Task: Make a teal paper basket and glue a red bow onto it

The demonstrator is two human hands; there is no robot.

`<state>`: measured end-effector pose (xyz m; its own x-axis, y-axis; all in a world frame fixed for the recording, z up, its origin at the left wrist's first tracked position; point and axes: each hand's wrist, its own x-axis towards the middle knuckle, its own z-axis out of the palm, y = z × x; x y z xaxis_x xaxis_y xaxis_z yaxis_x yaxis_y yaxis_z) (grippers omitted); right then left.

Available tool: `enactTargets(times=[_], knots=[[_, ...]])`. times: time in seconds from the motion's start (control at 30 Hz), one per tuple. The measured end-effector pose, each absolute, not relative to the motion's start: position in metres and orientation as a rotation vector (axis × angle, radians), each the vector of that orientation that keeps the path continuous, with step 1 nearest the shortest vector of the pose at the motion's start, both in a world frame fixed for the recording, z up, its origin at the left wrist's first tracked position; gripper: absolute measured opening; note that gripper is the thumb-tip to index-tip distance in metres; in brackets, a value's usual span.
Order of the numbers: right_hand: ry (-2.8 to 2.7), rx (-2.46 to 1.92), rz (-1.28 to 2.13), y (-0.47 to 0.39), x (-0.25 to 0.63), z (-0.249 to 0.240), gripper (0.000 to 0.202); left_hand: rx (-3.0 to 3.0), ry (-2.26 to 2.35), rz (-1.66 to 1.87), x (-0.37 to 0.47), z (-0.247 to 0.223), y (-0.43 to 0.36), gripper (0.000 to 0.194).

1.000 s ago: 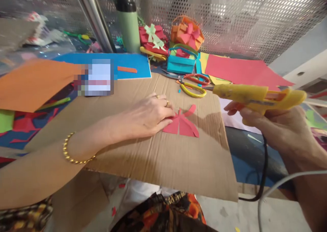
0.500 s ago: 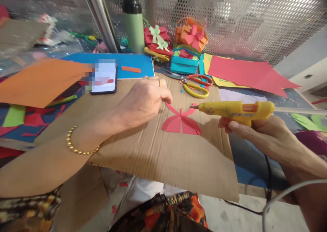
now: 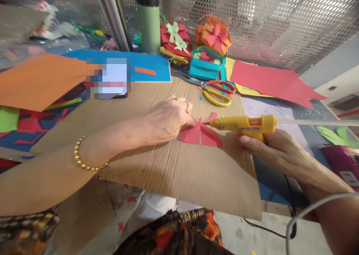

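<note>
Red cutout [image 3: 206, 136] shaped, no glue visible. Right hand [image 3: 280, 148] grips glue gun [image 3: 234, 123], tip near centre; left hand [image 3: 168, 119] touches cutout, grip unclear.

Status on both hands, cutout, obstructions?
Right hand: holding glue gun, tip at red cutout. Left hand: fingers at cutout's edge. Scissors beyond, not blocking.

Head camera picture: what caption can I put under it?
Left hand at the red paper shape, right hand aiming a yellow glue gun, over brown cardboard.
</note>
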<state>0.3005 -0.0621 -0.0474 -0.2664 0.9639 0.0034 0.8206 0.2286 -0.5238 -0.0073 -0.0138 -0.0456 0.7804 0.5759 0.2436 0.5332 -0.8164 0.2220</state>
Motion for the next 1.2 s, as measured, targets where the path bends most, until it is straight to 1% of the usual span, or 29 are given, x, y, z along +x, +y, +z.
enactTargets(times=[0.13,0.3,0.6,0.83,1.2], knots=[[-2.103,-1.771,0.685,-0.062,0.290,-0.041,0.089,2.804,0.860,0.458,-0.007,-0.048,-0.013,0.043],[-2.125,-1.708,0.646,-0.062,0.285,-0.039,0.088,2.749,0.860,0.470,-0.008,-0.049,-0.013,0.040],[-2.156,-1.667,0.584,-0.061,0.282,-0.040,0.087,2.728,0.890,0.485,-0.007,-0.047,-0.014,0.044],[-2.184,-1.686,0.549,-0.060,0.286,-0.043,0.086,2.711,0.888,0.451,-0.008,-0.048,-0.013,0.041],[-2.215,-1.751,0.524,-0.060,0.289,-0.042,0.086,2.647,0.875,0.594,-0.009,-0.057,-0.012,0.037]])
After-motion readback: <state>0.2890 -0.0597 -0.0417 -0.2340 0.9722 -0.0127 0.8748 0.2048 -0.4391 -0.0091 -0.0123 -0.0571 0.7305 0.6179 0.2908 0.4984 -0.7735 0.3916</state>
